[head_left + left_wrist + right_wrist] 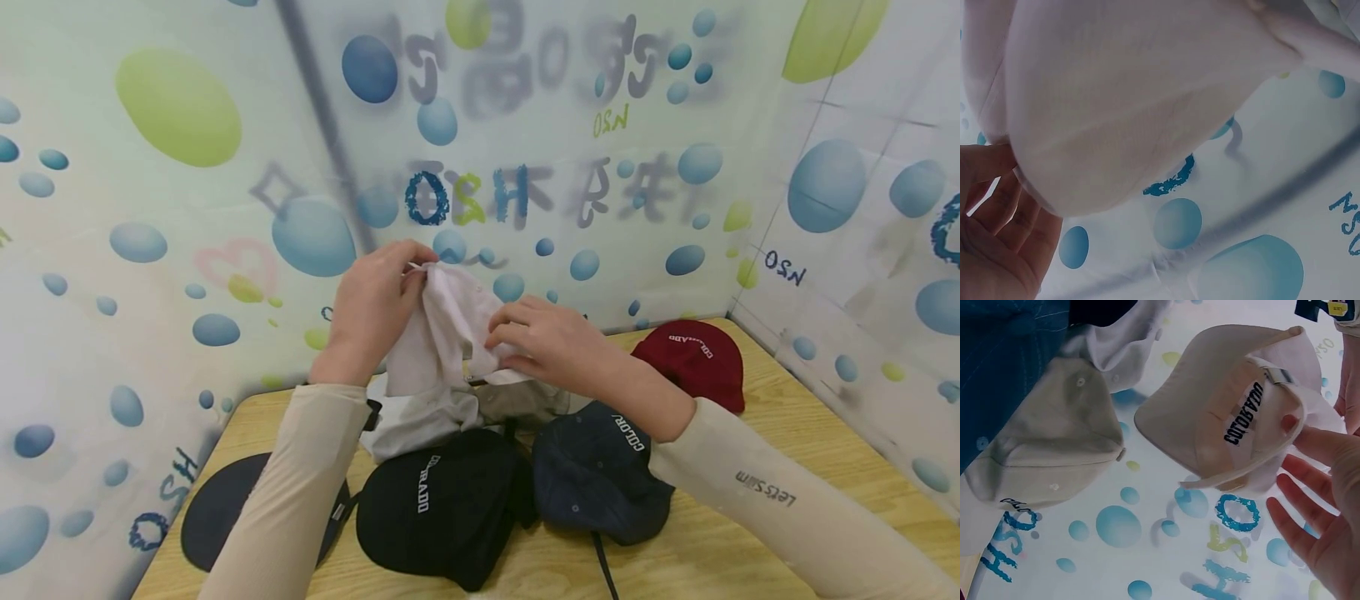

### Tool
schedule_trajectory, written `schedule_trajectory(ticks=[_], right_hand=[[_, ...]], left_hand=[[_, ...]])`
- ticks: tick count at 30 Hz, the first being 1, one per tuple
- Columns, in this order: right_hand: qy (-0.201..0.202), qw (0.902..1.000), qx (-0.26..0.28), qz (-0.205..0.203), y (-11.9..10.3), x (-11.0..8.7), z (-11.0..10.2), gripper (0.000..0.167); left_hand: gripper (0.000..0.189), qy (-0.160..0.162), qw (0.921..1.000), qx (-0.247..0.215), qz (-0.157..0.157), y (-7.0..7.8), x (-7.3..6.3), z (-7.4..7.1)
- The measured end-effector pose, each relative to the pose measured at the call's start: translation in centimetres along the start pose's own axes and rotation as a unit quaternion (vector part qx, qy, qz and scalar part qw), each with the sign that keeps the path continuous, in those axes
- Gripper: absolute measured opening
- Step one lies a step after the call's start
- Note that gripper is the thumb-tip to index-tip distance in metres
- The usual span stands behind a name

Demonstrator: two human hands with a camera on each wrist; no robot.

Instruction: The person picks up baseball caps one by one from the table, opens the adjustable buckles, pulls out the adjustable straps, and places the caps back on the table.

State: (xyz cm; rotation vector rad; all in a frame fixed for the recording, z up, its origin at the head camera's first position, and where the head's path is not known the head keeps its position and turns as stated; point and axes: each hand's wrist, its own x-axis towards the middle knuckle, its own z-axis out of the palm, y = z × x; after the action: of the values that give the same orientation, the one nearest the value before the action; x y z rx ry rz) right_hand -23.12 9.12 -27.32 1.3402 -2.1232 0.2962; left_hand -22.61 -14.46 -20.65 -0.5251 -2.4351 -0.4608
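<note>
Above the table hangs a pale pinkish-white cap (465, 308). My left hand (382, 296) pinches its upper left edge between thumb and fingers; the left wrist view shows this hand (1007, 225) at the cap's edge, with a broad cloth surface (1122, 119) beside it. At the cap's right side my right hand (551, 342) grips near the back opening. In the right wrist view, the thumb of that hand (1329, 500) laps over the rim, and the cap's inside (1244, 419) shows dark lettering and a strap with a metal buckle.
Beneath the hands lie a whitish cap (423, 421) and a beige cap (525, 400). Nearer are a black cap (427, 517) and a navy cap (596, 479). A maroon cap (693, 358) sits at the right; a dark cap (217, 508) is partly under my left forearm. A printed curtain (525, 242) backs the table.
</note>
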Motion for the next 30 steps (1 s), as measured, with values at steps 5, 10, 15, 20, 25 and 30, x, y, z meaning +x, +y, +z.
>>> schedule_trajectory(ticks=[5, 10, 15, 20, 25, 30], right_hand=[[0.018, 0.9997, -0.011, -0.013, 0.3, -0.2, 0.4, 0.022], [0.044, 0.9983, -0.009, -0.037, 0.6, -0.4, 0.7, 0.022], [0.055, 0.9969, 0.006, -0.057, 0.7, -0.6, 0.9, 0.020], [0.056, 0.9962, 0.009, -0.065, 0.5, -0.6, 1.1, 0.018], [0.055, 0.9962, 0.014, -0.067, 0.4, -0.7, 1.5, 0.013], [0.048, 0.9964, 0.004, -0.070, 0.2, -0.8, 1.8, 0.020]], left_hand=[[0.017, 0.005, 1.0000, -0.003, 0.005, 0.0, -0.1, 0.1], [0.017, 0.007, 0.9999, -0.005, 0.009, 0.0, -0.1, 0.1], [0.017, 0.009, 0.9999, -0.005, 0.014, 0.0, 0.0, 0.2], [0.016, 0.005, 0.9999, -0.004, 0.014, 0.0, 0.0, 0.4], [0.017, -0.005, 1.0000, -0.006, 0.004, -0.1, -0.1, 0.5], [0.017, -0.009, 0.9999, -0.011, 0.002, -0.1, -0.1, 0.5]])
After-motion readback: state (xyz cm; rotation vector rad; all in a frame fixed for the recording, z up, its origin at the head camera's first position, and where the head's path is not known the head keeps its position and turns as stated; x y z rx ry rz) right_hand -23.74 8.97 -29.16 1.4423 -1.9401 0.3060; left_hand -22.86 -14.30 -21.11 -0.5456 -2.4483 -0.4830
